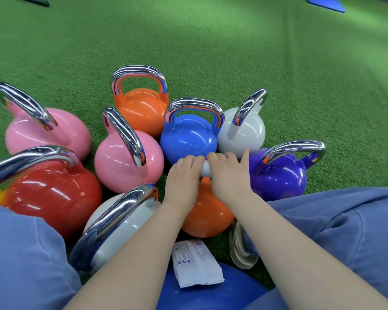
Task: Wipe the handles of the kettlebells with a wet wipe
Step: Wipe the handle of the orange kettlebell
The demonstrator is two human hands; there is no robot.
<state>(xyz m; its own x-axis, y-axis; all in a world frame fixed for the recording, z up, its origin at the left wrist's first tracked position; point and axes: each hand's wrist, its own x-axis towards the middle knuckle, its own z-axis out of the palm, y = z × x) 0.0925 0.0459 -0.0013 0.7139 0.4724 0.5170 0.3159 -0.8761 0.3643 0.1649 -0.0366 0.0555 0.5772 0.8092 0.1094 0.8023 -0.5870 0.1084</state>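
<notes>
With both hands set side by side over the near orange kettlebell [207,211] at lower centre of the frame, wiping its handle looks like the step in hand. Left hand [184,179] curled over the handle's left part, right hand [227,173] curled over its right part, fingers folded down and away from the camera. Between the two hands, a white wet wipe [206,170] wrapped over the bar, touching both; handle metal itself hidden under wipe and fingers. Hard to tell which hand does the pinching and which merely steadies.

Around it, a tight cluster on green turf [211,52]: blue kettlebell [188,139] just beyond the hands, white kettlebell [242,133] to its right, purple kettlebell [278,173] at the right, two pink ones [126,162] [47,133] to the left, a second orange one [141,108] at upper centre, red kettlebell [54,195] and another white one [121,222] at lower left. Wipe packet [196,264] lying at bottom centre on a blue ball [211,296], between the forearms.

Next move, as a judgement: sliding the wipe along the whole arch, down both uprights, then shifting to a neighbour's chrome handle; close packing calls for care not to knock knuckles on adjacent bars, and perhaps a fresh wipe from the packet.
</notes>
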